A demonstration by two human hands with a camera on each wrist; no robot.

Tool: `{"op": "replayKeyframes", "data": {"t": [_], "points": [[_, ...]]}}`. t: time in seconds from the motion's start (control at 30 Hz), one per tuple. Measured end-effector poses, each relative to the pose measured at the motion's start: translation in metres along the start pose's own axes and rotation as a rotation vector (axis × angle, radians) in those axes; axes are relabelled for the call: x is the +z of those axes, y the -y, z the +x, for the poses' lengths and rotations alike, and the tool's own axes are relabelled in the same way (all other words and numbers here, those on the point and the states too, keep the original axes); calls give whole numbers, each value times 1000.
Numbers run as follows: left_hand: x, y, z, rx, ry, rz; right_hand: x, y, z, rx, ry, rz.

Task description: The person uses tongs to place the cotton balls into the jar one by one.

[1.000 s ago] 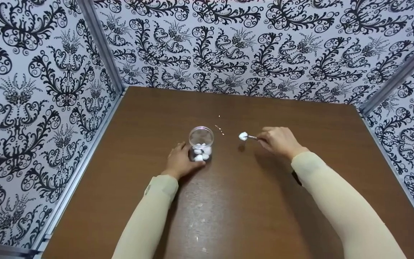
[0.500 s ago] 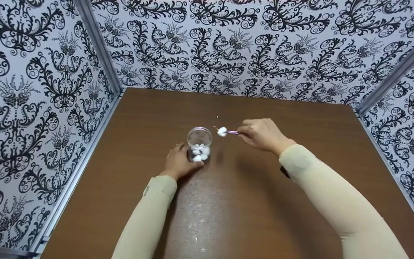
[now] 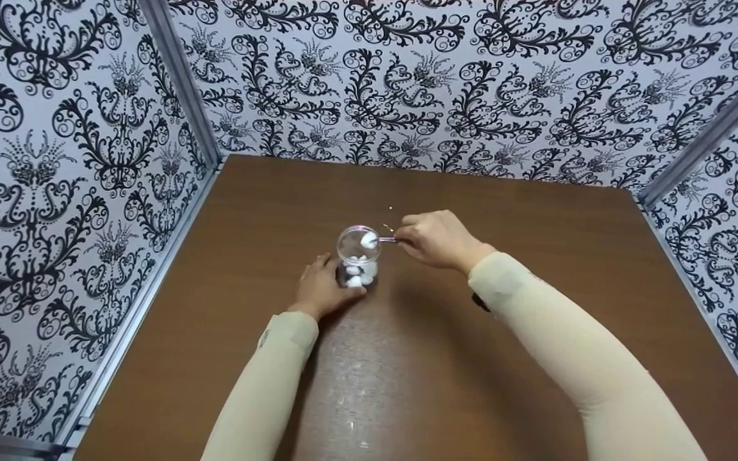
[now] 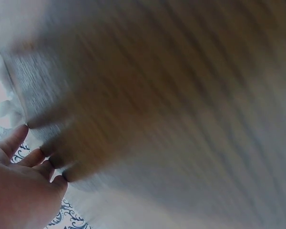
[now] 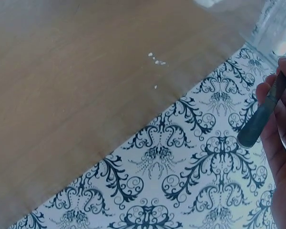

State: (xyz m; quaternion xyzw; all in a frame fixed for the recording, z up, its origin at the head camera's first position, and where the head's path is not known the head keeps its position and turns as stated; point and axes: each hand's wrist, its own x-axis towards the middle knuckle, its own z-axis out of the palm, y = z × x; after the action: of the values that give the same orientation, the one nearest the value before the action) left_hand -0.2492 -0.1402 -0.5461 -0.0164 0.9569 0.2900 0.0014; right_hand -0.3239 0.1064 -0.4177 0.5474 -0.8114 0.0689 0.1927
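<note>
A clear jar stands on the table, with several white, soft-looking lumps at its bottom. My left hand holds the jar low on its left side, thumb at the front; the left wrist view shows these fingers bent, with their tips against a surface. Between thumb and fingers, my right hand pinches a slim metal utensil with a flat, round-ended handle. One white lump is on its tip, overlapping the jar's mouth in the head view and hiding the tip's shape.
Small white crumbs lie on the brown table behind the jar. Patterned panels with grey metal posts border the table at the back and sides.
My right hand has moved left, bringing the utensil and its white lump from the jar's right side to the jar's mouth. The left hand and the jar have stayed in place.
</note>
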Motion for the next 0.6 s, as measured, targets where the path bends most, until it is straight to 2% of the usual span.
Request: {"op": "replayKeyframes", "data": {"t": [0.27,0.6], "points": [[0,-1,-1,23,-18,-4,8,3,2,-9,23,15],[3,2,2,34,-17,11,6,0,-2,2,41,9]]}}
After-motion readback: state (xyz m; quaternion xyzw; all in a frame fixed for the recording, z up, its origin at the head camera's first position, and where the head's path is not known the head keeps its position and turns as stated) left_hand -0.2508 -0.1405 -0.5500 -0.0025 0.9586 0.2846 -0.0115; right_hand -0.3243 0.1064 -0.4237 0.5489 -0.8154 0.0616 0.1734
